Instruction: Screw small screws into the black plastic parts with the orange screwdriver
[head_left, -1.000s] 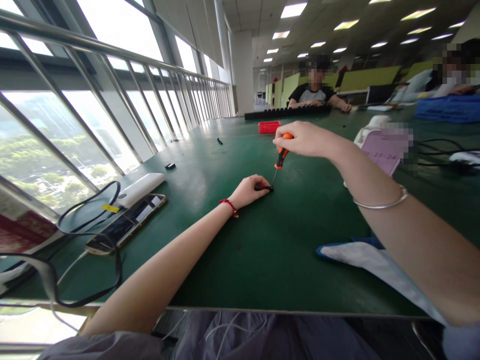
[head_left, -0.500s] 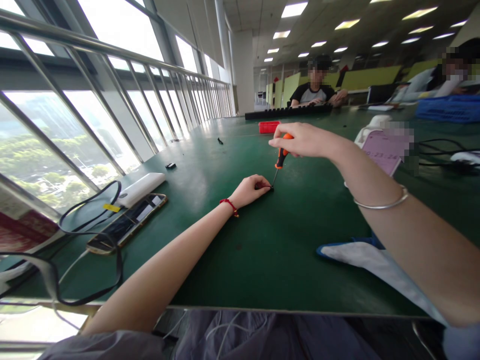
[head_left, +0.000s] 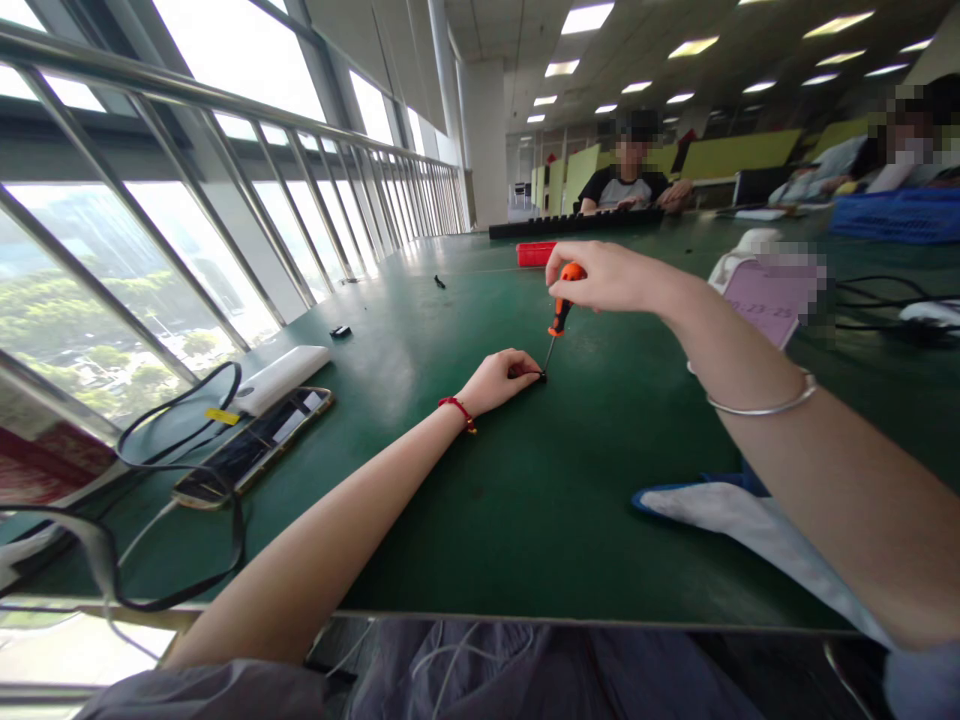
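Note:
My right hand point(head_left: 600, 275) grips an orange and black screwdriver point(head_left: 559, 318) by the top of its handle, from above. The shaft slants down and a little to the left. Its tip meets a small black part point(head_left: 543, 377) lying on the green table point(head_left: 480, 550). My left hand point(head_left: 501, 382) rests on the table with thumb and fingers closed, pinching that part at its left end. Most of the part is hidden under the fingers, so its kind does not show.
A red box point(head_left: 534, 255) stands behind my right hand. Left are a white power bank point(head_left: 285, 378), a phone point(head_left: 259, 445) with cables, and a small black piece point(head_left: 340, 332). Right is a propped pink-screened phone point(head_left: 772, 295). A person point(head_left: 626, 185) sits across, near a blue basket point(head_left: 896, 217).
My right fingers have shifted slightly around the top of the screwdriver handle. My left hand and the black part have stayed in place.

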